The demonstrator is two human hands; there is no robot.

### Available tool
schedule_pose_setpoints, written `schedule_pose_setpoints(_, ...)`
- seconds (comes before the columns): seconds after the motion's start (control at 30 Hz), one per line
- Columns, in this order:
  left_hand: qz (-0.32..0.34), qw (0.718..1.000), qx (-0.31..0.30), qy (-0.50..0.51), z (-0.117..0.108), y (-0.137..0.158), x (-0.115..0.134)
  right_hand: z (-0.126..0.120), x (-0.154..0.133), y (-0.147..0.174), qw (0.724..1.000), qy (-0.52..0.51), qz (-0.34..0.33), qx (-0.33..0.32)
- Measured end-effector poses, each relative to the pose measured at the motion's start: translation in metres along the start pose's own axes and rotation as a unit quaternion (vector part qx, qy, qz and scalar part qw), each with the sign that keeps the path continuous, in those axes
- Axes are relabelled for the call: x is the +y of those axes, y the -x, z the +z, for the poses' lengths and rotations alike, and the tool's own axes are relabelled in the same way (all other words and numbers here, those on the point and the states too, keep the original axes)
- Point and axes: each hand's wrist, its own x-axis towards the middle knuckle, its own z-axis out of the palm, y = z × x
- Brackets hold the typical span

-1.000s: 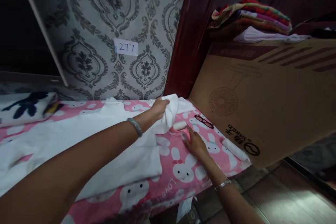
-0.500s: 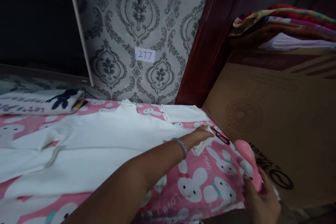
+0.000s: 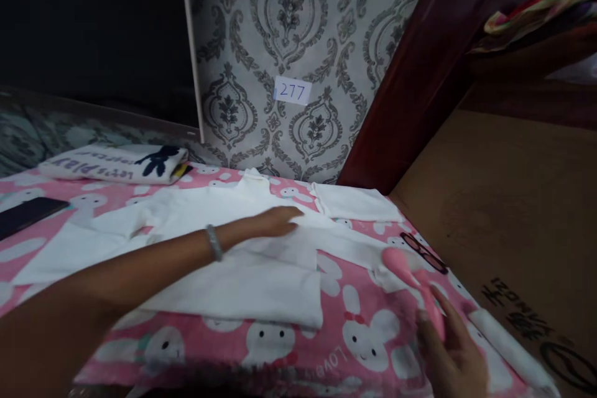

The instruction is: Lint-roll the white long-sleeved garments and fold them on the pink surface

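A white long-sleeved, high-necked top [image 3: 261, 283] lies spread on a pink bunny-print cloth [image 3: 326, 357]. My left hand [image 3: 275, 221] rests open on the top near its shoulder, fingers stretched out and slightly blurred. My right hand [image 3: 450, 348] is wrapped round the handle of a pink handheld device [image 3: 401, 264], which looks like a lint shaver. Its rounded head is over the cuff end of the sleeve [image 3: 349, 247]; whether it touches the fabric I cannot tell.
Dark-framed glasses [image 3: 423, 252] lie by the cuff. A folded white cloth [image 3: 357, 202] sits at the back, a folded printed garment [image 3: 116, 163] and a dark phone [image 3: 30, 214] at left. A large cardboard box [image 3: 508, 199] stands right, a black screen [image 3: 93, 31] back left.
My left hand has moved left from the cuff onto the top's shoulder. The pink device in my right hand has come left, over the sleeve end. The view has shifted, bringing the phone into sight.
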Motion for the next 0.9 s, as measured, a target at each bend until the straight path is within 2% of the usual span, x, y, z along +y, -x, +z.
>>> schedule_pose_setpoints(0.07, -0.033, 0.998, 0.031, -0.032, -0.041, 0.044, -0.035, 0.023, -0.035, -0.002, 0.998, -0.022, -0.031, -0.054)
schedule_pose_setpoints(0.1, -0.069, 0.992, 0.057, -0.091, -0.057, 0.066, -0.051, 0.034, -0.052, -0.004, 0.993, -0.037, -0.058, -0.095)
schedule_pose_setpoints(0.17, -0.137, 0.964, 0.103, -0.201, -0.077, 0.112, -0.080, 0.058, -0.084, -0.007, 0.974, -0.067, -0.125, -0.177)
schedule_pose_setpoints(0.27, -0.165, 0.928, 0.113, -0.313, -0.079, 0.169, -0.110, 0.093, -0.126, -0.008, 0.934, -0.059, -0.210, -0.282)
schedule_pose_setpoints(0.33, -0.154, 0.921, 0.104, -0.342, -0.071, 0.193, -0.122, 0.117, -0.153, -0.008, 0.914, -0.007, -0.239, -0.328)
schedule_pose_setpoints(0.4, -0.149, 0.921, 0.093, -0.347, -0.063, 0.205, -0.126, 0.142, -0.181, -0.009, 0.899, 0.060, -0.255, -0.350)
schedule_pose_setpoints(0.5, -0.161, 0.921, 0.088, -0.342, -0.058, 0.207, -0.125, 0.183, -0.227, -0.016, 0.885, 0.130, -0.269, -0.357)
schedule_pose_setpoints(0.6, -0.174, 0.920, 0.101, -0.337, -0.059, 0.206, -0.123, 0.226, -0.270, -0.023, 0.883, 0.144, -0.278, -0.351)
schedule_pose_setpoints(0.7, -0.177, 0.918, 0.112, -0.338, -0.061, 0.208, -0.122, 0.257, -0.298, -0.025, 0.884, 0.137, -0.290, -0.341)
schedule_pose_setpoints(0.8, -0.173, 0.917, 0.129, -0.335, -0.061, 0.212, -0.122, 0.260, -0.296, -0.025, 0.884, 0.130, -0.296, -0.339)
schedule_pose_setpoints(0.9, -0.178, 0.917, 0.133, -0.332, -0.061, 0.213, -0.123, 0.233, -0.261, -0.028, 0.883, 0.130, -0.291, -0.344)
